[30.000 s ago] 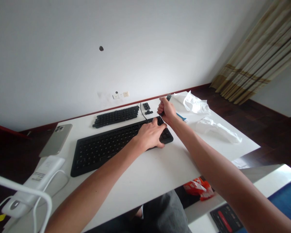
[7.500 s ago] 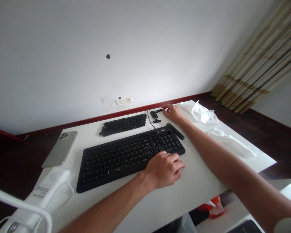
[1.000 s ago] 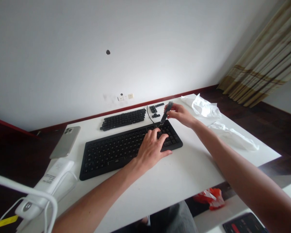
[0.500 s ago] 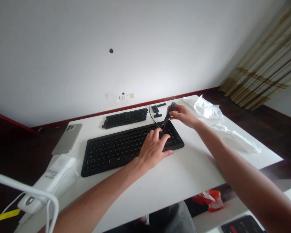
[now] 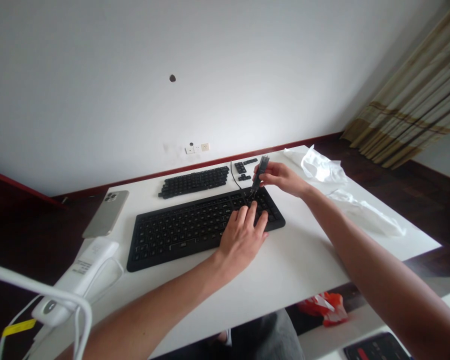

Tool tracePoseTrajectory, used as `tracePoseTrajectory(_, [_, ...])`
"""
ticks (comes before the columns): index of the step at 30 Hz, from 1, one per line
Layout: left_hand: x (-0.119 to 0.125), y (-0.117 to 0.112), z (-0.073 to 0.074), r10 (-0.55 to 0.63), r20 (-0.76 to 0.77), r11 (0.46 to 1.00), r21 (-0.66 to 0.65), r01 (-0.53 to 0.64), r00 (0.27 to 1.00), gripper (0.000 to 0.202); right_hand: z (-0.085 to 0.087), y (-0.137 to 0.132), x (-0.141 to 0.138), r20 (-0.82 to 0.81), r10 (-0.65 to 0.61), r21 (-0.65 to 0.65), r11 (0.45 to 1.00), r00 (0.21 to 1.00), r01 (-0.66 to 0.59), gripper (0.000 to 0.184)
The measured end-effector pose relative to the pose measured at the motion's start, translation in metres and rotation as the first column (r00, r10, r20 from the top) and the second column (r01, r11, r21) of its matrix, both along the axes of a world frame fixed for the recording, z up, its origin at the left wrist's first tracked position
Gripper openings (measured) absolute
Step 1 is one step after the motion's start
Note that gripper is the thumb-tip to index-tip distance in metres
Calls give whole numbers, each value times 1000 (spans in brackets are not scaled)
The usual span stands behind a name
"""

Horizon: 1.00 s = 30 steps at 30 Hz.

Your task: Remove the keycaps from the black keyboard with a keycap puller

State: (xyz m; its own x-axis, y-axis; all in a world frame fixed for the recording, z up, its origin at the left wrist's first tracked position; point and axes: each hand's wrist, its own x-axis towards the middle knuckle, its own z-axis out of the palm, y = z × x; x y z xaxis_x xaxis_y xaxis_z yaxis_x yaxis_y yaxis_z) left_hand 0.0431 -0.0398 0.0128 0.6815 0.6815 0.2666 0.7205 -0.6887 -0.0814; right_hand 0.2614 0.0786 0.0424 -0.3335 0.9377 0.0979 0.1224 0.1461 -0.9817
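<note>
fingers (image 5: 269, 178) of right hand (image 5: 282, 179) pinched around dark tool (image 5: 262, 167), left hand (image 5: 243, 239) with parted fingers on black keyboard (image 5: 180, 232)

Keyboard (image 5: 180, 236) on table (image 5: 292, 262), keycaps (image 5: 197, 181) behind, phone (image 5: 107, 214) left, wrappings (image 5: 318, 167) right.

View: head-worn, single | Station: above desk (image 5: 303, 265), near side | Facing: forward, downward | Range: forearms (image 5: 161, 311) close, keyboard (image 5: 180, 232) mid-range, wall (image 5: 247, 75) farthest
</note>
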Motion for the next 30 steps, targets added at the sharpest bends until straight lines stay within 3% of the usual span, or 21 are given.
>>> tracePoseTrajectory(9, [2,-3,0,42,-30,999,18,-41,999,51,6,-8,-8,100,222,55,972,970,-229,39])
tracePoseTrajectory(17, [2,-5,-1,55,-39,998,27,-54,998,52,10,-13,-10,193,325,-6,944,926,-330,39])
tracePoseTrajectory(20, [2,-4,-1,48,-39,999,21,-47,998,51,12,-15,-13,275,324,17,940,905,-341,40])
tracePoseTrajectory(25, [2,-4,0,44,-32,999,8,-44,999,51,12,-19,-20,420,199,114,957,886,-269,49])
tracePoseTrajectory(30, [2,-4,0,37,-18,999,-9,-37,999,50,13,-21,-18,416,190,107,961,889,-256,59])
